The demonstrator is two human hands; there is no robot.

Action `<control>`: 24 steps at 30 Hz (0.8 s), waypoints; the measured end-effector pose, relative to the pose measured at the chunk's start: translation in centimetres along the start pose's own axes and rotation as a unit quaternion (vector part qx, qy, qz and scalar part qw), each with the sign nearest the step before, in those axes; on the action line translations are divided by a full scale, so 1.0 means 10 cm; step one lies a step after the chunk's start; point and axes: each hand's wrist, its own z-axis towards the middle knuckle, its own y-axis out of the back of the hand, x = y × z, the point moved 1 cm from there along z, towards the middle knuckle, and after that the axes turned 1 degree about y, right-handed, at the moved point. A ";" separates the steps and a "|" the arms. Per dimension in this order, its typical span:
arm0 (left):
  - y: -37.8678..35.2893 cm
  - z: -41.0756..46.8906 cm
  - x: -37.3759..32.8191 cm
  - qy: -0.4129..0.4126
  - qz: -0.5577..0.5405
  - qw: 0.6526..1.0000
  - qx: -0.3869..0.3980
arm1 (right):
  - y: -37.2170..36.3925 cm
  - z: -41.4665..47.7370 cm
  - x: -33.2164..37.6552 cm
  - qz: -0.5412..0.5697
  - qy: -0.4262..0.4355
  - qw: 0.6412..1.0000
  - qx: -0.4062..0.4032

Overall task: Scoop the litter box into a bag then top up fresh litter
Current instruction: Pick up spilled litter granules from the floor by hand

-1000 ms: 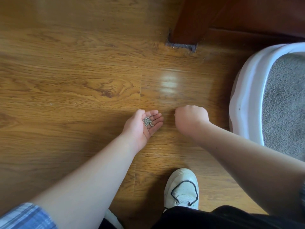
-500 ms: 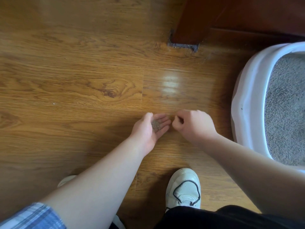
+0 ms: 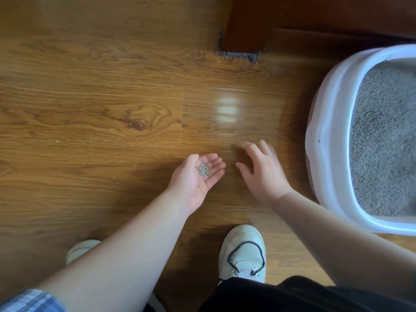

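My left hand (image 3: 195,176) lies palm up just above the wooden floor, cupping a small pile of grey litter granules (image 3: 203,170) on its relaxed fingers. To its right, my right hand (image 3: 262,171) hovers palm down over the floor with fingers spread; its fingertips are blurred and it holds nothing. The white litter box (image 3: 324,140) stands at the right edge, filled with grey litter (image 3: 387,140). No bag or scoop is in view.
A dark wooden furniture leg (image 3: 244,30) stands at the top centre with grey litter dust gathered at its base (image 3: 236,55). Stray grains dot the floor near it. My white shoes (image 3: 244,253) are at the bottom, close to my arms.
My right hand, pinched beside the left palm half a second ago, has opened and swung right and forward over the floor. The left hand stays cupped with the granules.
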 end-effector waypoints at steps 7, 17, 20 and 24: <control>-0.03 -0.02 -0.03 0.007 -0.011 1.000 0.013 | -0.12 0.07 -0.20 -0.081 0.125 0.989 -0.023; 0.05 -0.02 -0.11 -0.006 -0.009 1.000 0.005 | -0.10 0.01 -0.11 -0.134 0.128 0.983 -0.017; 0.06 -0.02 -0.13 -0.005 -0.008 1.000 0.009 | -0.13 -0.08 -0.11 -0.156 0.142 0.977 -0.012; 0.06 0.00 -0.15 -0.007 -0.007 1.000 0.016 | -0.17 -0.19 -0.17 -0.127 0.160 0.979 -0.027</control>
